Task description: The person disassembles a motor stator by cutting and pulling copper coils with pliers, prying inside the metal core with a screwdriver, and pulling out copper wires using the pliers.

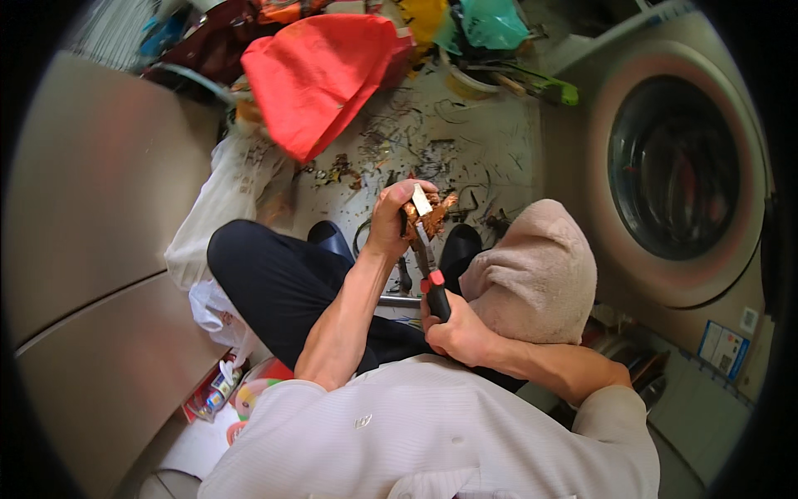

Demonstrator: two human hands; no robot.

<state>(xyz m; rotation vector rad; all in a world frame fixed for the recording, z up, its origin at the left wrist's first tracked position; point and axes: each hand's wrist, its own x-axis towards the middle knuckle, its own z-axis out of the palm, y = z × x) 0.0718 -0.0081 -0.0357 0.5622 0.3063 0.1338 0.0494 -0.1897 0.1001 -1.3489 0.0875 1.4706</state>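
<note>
My left hand is closed around a small part with a copper-coloured, ragged mass and a pale block on it. It looks like a copper winding, but its exact kind is unclear. My right hand grips pliers with black and red handles. Their metal jaws reach up to the copper mass, and whether they are clamped on it cannot be made out. Both hands are above the floor, between my knees. A beige towel covers my right knee.
Scraps and wire bits litter the floor ahead. Beyond them lie a red bag and a tub near a green-handled tool. A front-loading washing machine stands right, a grey cabinet left, beside a white plastic bag.
</note>
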